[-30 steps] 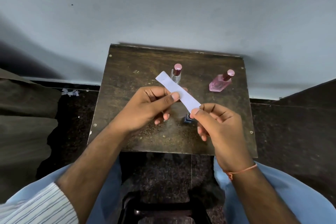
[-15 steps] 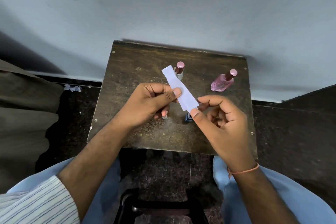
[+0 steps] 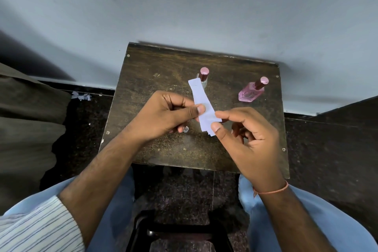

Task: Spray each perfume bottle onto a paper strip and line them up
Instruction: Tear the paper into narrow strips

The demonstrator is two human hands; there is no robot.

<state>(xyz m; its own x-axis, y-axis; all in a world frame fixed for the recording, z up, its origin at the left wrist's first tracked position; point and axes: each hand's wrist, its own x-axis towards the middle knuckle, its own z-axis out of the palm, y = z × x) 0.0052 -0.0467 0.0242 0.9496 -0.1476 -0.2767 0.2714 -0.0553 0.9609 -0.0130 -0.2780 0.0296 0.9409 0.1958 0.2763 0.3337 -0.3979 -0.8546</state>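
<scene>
The person is holding a white paper strip (image 3: 201, 104) above the middle of a small dark wooden table (image 3: 155, 149), pinching it from both sides. The left hand (image 3: 167, 114) is gripping the strip about halfway along, thumb pressed on the upper face and the other fingers curled beneath; the right hand (image 3: 245, 135) is pinching the near end between thumb and forefinger, with its remaining fingers hanging loosely curled and holding nothing else. The near end is looking layered, as if several strips are stacked or folded together, though that cannot be told for sure. The paper is likely handling as very light and limp, bending readily and creasing under a hard pinch, so it is probably best held by one end, leaving the far end free to take the spray. Just beyond the strip's far end a clear perfume bottle (image 3: 203, 80) with a pink cap is standing upright, partly hidden behind the paper. Further right, well apart from it, a pink perfume bottle (image 3: 250, 93) is standing too. Both are looking like smooth glass, likely rigid, breakable and somewhat slippery, best gripped round the body. A small clear cap-like object (image 3: 185, 129) is lying on the table under the left hand.
</scene>
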